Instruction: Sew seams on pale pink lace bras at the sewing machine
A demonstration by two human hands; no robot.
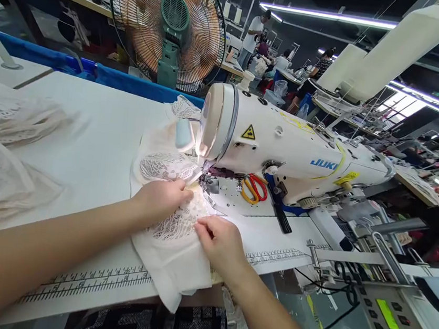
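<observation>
Grip: lace fabric is pinched by left hand and right hand, both closed on it.
Place: just before the needle.
Risk: fingertips could be caught, being so near it.

Both forearms bare to frame edge — no sleeves, gloves, rings, watch visible.

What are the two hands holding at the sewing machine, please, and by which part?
Both hold the white lace fabric: the left hand presses it beside the needle, the right hand pinches its near edge.
</observation>
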